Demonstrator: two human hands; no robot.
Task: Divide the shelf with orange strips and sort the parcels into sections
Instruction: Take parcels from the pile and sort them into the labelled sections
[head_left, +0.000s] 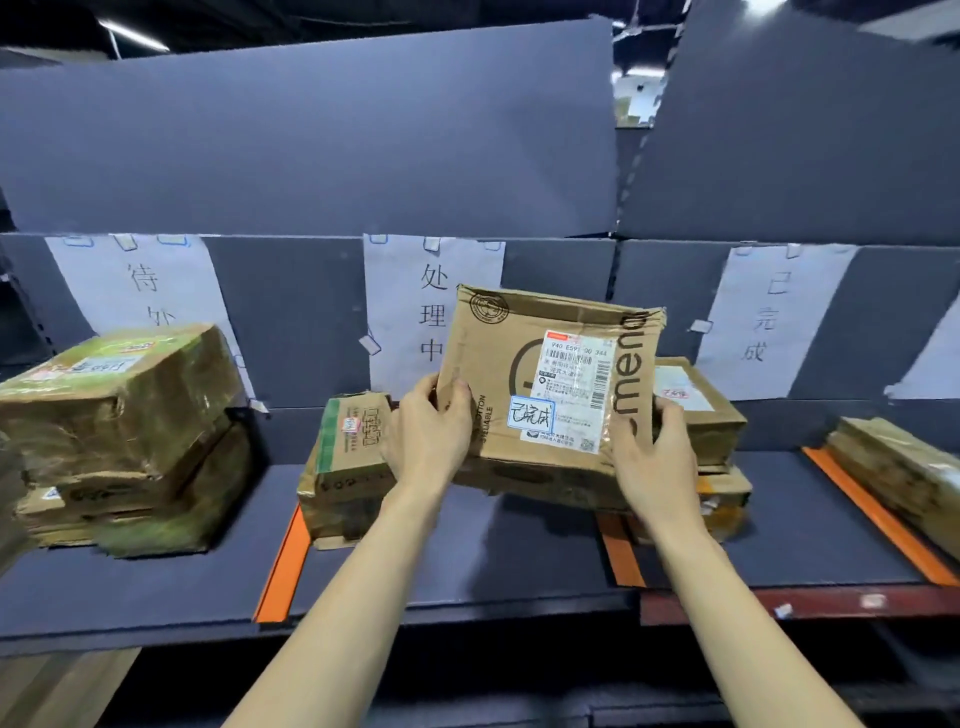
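At centre frame, both hands hold a flat box (550, 379) tilted up above the shelf (467, 566), its label side toward us. The left hand (428, 431) grips the box's lower left edge, thumb on the front; the right hand (657, 457) clasps the lower right corner. A white shipping label and a small blue-edged tag (531, 411) with handwriting sit on the box face.

Three orange strips lie across the shelf: one at lower centre-left (283, 566), one at lower centre-right (621, 551), one at right (878, 514). A stack of parcels (124, 436) sits at left. A green-taped parcel (348, 467) stands just right of the first strip, behind the left hand. More parcels (701, 415) are stacked behind the right hand, over the second strip. Another parcel (898, 467) lies at far right, beside the third strip.

Three paper signs hang on the back wall: left (135, 286), middle (410, 306), right (769, 317).
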